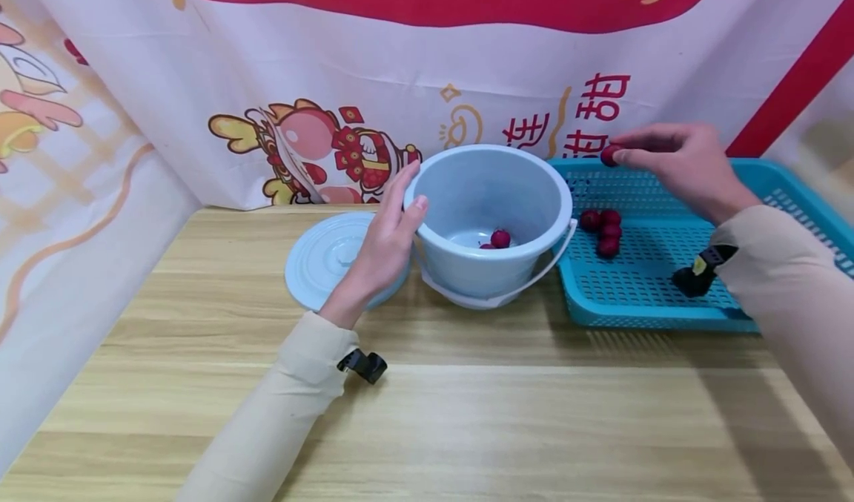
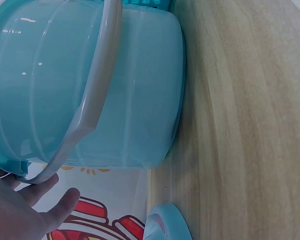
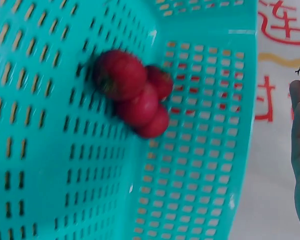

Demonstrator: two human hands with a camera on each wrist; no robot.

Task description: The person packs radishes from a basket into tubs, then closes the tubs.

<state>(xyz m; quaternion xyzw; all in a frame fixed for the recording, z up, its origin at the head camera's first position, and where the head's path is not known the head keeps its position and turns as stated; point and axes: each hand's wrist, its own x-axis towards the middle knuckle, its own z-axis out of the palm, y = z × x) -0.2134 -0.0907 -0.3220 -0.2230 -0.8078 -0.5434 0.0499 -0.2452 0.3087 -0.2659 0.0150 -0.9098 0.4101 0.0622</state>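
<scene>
My right hand pinches a small dark red round fruit between thumb and fingers, above the far left corner of the turquoise basket. Several like fruits lie clustered in the basket; the right wrist view shows them against its wall. To the left stands a light blue bucket, with a few red fruits on its bottom. Against the bucket's left rim rests my left hand, its fingers fairly straight. In the left wrist view, its fingers are beside the handle's end.
The bucket's round lid lies on the wooden table, left of the bucket and partly behind my left hand. The white bucket handle hangs down at the front. A printed cloth hangs behind everything.
</scene>
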